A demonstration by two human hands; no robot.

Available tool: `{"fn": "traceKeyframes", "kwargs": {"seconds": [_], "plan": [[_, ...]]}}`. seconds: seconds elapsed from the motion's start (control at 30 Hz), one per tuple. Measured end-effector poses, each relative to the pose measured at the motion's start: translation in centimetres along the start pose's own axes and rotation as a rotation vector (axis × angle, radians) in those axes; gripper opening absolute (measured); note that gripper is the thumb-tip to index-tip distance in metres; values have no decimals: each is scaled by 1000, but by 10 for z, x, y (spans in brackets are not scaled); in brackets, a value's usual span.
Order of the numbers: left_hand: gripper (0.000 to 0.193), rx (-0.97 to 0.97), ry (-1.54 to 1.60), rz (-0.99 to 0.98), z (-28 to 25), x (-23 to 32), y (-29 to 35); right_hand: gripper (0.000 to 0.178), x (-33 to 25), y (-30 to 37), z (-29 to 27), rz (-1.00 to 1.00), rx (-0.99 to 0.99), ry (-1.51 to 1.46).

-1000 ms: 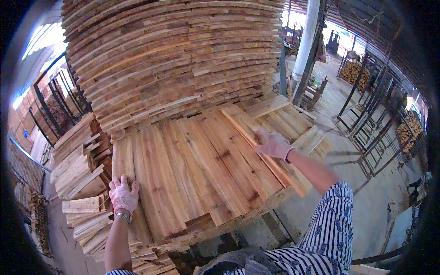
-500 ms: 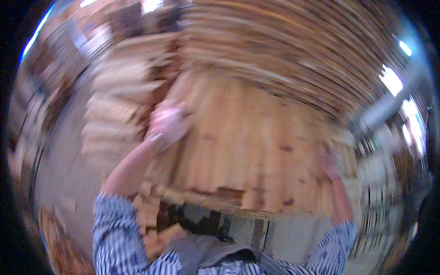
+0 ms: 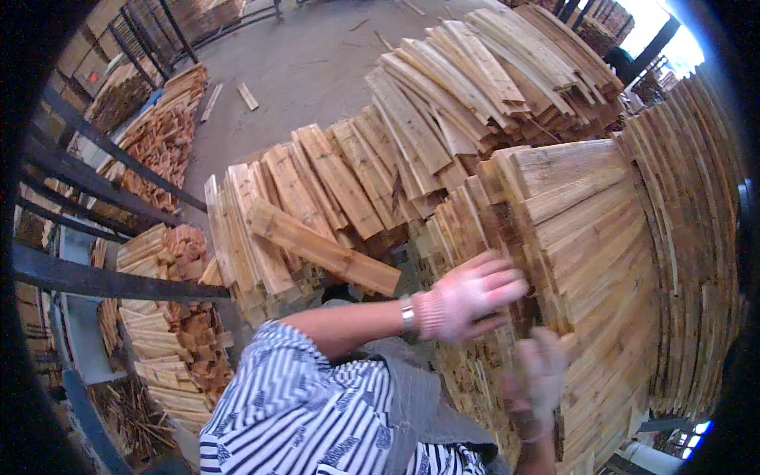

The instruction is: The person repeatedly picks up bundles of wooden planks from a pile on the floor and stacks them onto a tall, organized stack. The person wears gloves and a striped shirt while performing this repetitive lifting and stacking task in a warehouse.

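Note:
My left hand (image 3: 475, 297), in a pale pink-and-white knit glove, reaches across to the right with its fingers stretched and somewhat apart. Nothing shows in its grasp. Its fingertips are near the edge of a stack of wooden boards (image 3: 606, 269), whose top layer lies side by side. Lower and to the right, my right hand (image 3: 546, 372) is gloved too and smeared by motion; it is beside the same stack edge. Whether its fingers hold anything cannot be made out. Below both hands, more board ends (image 3: 467, 380) stand close together.
Loose boards (image 3: 324, 178) lie in a row to the left, one board (image 3: 324, 245) slanting across them. A larger pile (image 3: 483, 71) rises behind. Tall stacked boards (image 3: 689, 237) stand at the right. Dark metal bars (image 3: 111, 273) cross the left side, near bundled wood (image 3: 178, 332).
My view has swung left, bringing the loose board piles and floor into sight. My hands, wide apart over the boards before, are now close together at the stack's edge.

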State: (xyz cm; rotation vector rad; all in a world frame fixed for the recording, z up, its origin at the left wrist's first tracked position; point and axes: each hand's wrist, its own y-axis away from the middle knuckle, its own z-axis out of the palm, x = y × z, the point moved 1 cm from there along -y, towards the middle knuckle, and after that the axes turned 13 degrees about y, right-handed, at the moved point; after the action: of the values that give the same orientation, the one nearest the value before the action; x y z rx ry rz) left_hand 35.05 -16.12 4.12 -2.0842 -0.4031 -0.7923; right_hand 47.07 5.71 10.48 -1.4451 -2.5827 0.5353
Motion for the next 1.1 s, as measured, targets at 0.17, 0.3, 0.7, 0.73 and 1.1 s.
{"fn": "traceKeyframes", "kwargs": {"seconds": [0.17, 0.3, 0.7, 0.73, 1.1], "plan": [[59, 937, 584, -1186, -20, -65, 223, 40, -49, -29, 152, 203, -540, -535], [65, 1419, 752, -1338, -65, -142, 355, 51, -41, -34, 274, 616, -803, -636], [74, 1727, 828, -1470, -126, -269, 396, 74, -120, -116, 489, 719, -1097, -616], [75, 1655, 814, -1554, -136, -278, 410, 71, -151, -142, 481, 673, -1091, -663], [90, 1570, 610, -1652, -135, -274, 375, 80, -224, -192, 521, 1112, -861, -677]]}}
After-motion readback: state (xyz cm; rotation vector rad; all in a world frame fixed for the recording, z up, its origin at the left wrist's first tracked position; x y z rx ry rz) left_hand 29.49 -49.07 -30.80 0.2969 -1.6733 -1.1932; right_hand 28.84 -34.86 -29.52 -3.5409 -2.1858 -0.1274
